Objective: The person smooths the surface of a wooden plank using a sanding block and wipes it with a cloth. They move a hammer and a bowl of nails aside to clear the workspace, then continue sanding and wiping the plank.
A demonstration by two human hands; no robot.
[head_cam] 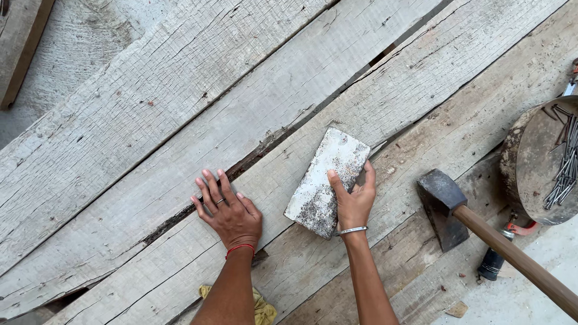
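My left hand (226, 210) lies flat, fingers spread, on a weathered grey wooden plank (180, 138), next to a dark crack between two planks. My right hand (354, 201) grips the right edge of a pale, speckled rectangular block (325, 180) that rests tilted on the planks. The thumb lies on the block's top face and the fingers wrap behind it. A silver bangle sits on my right wrist, a red thread on my left.
A sledgehammer (445, 204) with a dark iron head and wooden handle lies right of the block. A round rusty pan (530, 162) with several long nails sits at the right edge. A yellow cloth (265, 310) shows below my arms. Gaps run between planks.
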